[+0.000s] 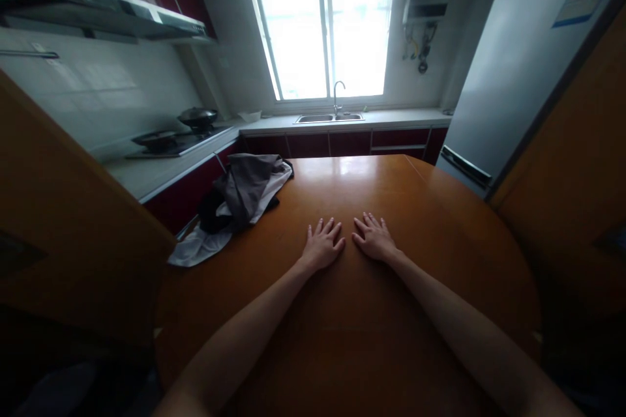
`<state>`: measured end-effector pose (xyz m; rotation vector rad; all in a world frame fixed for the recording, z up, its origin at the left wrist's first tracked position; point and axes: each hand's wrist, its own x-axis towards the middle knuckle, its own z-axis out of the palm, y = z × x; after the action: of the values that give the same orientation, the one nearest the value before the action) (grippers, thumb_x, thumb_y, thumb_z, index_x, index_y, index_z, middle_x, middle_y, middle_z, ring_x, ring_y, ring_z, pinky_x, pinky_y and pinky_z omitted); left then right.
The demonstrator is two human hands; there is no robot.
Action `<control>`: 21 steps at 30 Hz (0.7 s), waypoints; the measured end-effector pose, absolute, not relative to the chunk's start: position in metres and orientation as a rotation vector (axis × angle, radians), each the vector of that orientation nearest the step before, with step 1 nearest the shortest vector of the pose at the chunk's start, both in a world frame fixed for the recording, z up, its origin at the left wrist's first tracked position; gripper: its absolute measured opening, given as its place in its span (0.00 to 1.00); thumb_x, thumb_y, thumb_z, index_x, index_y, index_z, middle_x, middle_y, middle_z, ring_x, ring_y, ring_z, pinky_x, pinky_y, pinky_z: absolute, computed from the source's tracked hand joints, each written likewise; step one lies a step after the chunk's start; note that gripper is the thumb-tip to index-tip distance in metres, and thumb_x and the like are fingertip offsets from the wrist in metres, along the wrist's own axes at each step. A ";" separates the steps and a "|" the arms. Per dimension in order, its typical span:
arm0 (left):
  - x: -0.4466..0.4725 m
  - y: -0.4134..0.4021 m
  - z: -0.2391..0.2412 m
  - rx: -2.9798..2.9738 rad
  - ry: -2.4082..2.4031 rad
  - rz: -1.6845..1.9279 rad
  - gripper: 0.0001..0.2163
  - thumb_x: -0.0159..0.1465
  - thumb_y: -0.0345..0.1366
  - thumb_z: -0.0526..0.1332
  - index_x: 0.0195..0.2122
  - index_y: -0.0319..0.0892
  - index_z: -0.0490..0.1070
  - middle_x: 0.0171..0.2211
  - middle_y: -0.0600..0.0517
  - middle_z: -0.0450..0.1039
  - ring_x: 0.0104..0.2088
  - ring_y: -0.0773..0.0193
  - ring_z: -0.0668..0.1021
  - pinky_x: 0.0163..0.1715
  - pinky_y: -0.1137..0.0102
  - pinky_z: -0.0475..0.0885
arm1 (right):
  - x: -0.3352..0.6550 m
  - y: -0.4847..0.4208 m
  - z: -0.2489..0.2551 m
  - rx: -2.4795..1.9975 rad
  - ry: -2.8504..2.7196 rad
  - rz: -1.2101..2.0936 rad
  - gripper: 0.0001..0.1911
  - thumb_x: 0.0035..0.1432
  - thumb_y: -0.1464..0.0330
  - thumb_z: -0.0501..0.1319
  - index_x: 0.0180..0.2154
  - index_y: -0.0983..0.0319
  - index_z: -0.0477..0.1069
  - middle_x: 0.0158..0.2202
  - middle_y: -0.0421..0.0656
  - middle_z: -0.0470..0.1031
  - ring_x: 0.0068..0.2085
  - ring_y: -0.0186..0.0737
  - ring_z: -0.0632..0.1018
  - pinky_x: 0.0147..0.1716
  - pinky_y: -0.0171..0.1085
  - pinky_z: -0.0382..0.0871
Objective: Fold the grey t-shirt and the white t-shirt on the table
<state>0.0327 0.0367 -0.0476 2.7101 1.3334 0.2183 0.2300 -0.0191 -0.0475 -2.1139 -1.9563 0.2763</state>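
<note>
Both hands rest palm down on a brown wooden table [352,300], side by side near its middle with a small gap between them. My left hand [321,246] lies flat with its fingers spread and holds nothing. My right hand [374,238] is likewise flat, fingers apart, nothing in it. To the left of my left hand, a heap of crumpled clothes [249,186] in grey, black and white lies at the table's left edge. Part of the white cloth [203,246] reaches the rim. The clothes are apart from both hands.
Beyond the table runs a counter with a sink [315,119] and tap [336,96] under a bright window. At left, a wok [197,117] and a pan [155,139] sit on the stove below a range hood [147,19]. A fridge [508,71] stands at right.
</note>
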 end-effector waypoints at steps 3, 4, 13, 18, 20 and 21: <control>0.032 0.035 -0.047 2.706 1.330 0.222 0.29 0.71 0.55 0.47 0.71 0.52 0.57 0.73 0.51 0.50 0.73 0.43 0.50 0.68 0.39 0.45 | 0.231 -0.019 -0.050 -2.129 -1.956 0.267 0.35 0.69 0.50 0.49 0.71 0.57 0.54 0.75 0.50 0.45 0.74 0.48 0.45 0.69 0.53 0.33; 0.032 0.034 -0.046 2.705 1.324 0.223 0.29 0.71 0.55 0.47 0.71 0.52 0.57 0.73 0.50 0.50 0.73 0.43 0.50 0.68 0.39 0.45 | 0.231 -0.019 -0.051 -2.132 -1.955 0.262 0.34 0.69 0.50 0.49 0.71 0.57 0.54 0.75 0.50 0.45 0.74 0.47 0.45 0.69 0.53 0.34; 0.030 0.030 -0.046 2.673 1.316 0.260 0.29 0.71 0.55 0.48 0.71 0.52 0.57 0.73 0.50 0.50 0.73 0.43 0.50 0.68 0.39 0.44 | 0.233 -0.019 -0.058 -2.127 -1.966 0.224 0.34 0.69 0.51 0.49 0.70 0.57 0.56 0.74 0.49 0.47 0.74 0.47 0.47 0.70 0.53 0.36; 0.028 0.027 -0.043 2.657 1.297 0.284 0.29 0.71 0.55 0.48 0.71 0.52 0.57 0.73 0.50 0.50 0.73 0.43 0.50 0.68 0.38 0.44 | 0.233 -0.021 -0.059 -2.129 -1.962 0.201 0.33 0.69 0.52 0.49 0.70 0.58 0.57 0.74 0.48 0.49 0.74 0.46 0.48 0.70 0.52 0.37; 0.028 0.025 -0.043 2.649 1.293 0.298 0.29 0.71 0.55 0.48 0.70 0.52 0.57 0.73 0.50 0.50 0.73 0.43 0.50 0.68 0.38 0.44 | 0.234 -0.021 -0.061 -2.127 -1.965 0.183 0.33 0.69 0.52 0.49 0.70 0.58 0.58 0.74 0.48 0.49 0.74 0.46 0.49 0.70 0.52 0.38; 0.028 0.025 -0.043 2.649 1.293 0.307 0.29 0.71 0.55 0.48 0.70 0.52 0.58 0.73 0.50 0.50 0.73 0.43 0.51 0.68 0.38 0.44 | 0.235 -0.021 -0.062 -2.127 -1.967 0.176 0.33 0.69 0.52 0.49 0.70 0.58 0.58 0.74 0.48 0.50 0.74 0.47 0.49 0.70 0.52 0.39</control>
<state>0.0279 0.0250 -0.0430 2.6487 1.2932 0.3075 0.2348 -0.0208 -0.0621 -2.1267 -1.9670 0.1763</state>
